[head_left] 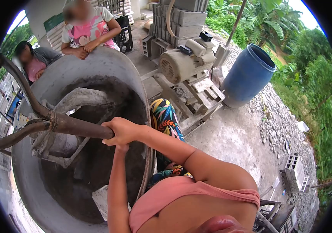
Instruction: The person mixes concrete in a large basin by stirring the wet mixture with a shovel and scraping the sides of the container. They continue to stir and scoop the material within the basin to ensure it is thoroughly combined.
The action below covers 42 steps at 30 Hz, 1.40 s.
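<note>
My right hand (124, 131) is closed around a dark shaft (82, 127) that forks on the left into two curved bars, like a shovel's grip. My left hand (121, 147) comes up from below to the same shaft, mostly covered by my right hand, and appears closed there. The shaft's far end is hidden behind my hands and forearm. Beneath is a large round mixing drum (30, 182) of a cement mixer, its wall coated grey. Caked mixing arms (82, 99) stand inside it, with dark material (76, 186) on the bottom.
Two people, one in a printed shirt (90, 29) and one in a grey jacket (45, 56), lean at the drum's far rim. Right of it are a motor (183, 64) on a wooden frame, a blue barrel (247, 77), stacked concrete blocks (191, 18) and gravel (278, 124).
</note>
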Each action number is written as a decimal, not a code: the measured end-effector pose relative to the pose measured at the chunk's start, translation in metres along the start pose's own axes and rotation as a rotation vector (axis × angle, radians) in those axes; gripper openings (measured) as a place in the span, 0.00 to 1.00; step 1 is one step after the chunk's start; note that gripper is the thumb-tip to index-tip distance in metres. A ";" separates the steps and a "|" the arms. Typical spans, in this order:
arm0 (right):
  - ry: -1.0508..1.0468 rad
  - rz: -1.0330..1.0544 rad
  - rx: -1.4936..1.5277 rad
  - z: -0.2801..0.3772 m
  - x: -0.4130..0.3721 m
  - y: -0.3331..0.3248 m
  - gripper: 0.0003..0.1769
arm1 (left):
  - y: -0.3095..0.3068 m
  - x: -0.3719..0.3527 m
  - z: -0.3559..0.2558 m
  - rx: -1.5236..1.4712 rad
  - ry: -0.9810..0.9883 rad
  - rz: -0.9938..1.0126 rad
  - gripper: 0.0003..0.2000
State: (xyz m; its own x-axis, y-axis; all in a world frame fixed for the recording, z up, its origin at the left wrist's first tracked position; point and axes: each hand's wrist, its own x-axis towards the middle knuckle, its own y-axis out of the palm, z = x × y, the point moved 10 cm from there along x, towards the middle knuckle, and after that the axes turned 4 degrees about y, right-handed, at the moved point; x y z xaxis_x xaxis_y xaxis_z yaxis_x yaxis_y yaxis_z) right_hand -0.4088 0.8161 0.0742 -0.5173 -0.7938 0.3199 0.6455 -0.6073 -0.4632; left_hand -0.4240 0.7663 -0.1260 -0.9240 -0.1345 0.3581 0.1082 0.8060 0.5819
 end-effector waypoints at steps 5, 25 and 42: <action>0.015 0.019 -0.004 0.000 0.000 0.001 0.17 | -0.001 -0.003 -0.001 0.008 -0.005 -0.003 0.25; 0.008 0.024 -0.014 0.001 0.001 0.002 0.20 | -0.001 -0.007 -0.004 0.022 0.008 -0.007 0.25; 0.040 0.024 -0.002 0.003 -0.002 -0.001 0.19 | 0.005 0.001 -0.004 -0.006 -0.014 0.006 0.25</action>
State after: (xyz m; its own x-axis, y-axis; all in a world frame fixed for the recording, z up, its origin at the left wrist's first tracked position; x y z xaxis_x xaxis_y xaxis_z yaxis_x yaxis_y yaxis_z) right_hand -0.4066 0.8186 0.0768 -0.5239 -0.8060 0.2754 0.6569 -0.5882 -0.4717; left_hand -0.4231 0.7680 -0.1201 -0.9282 -0.1220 0.3515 0.1156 0.8034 0.5841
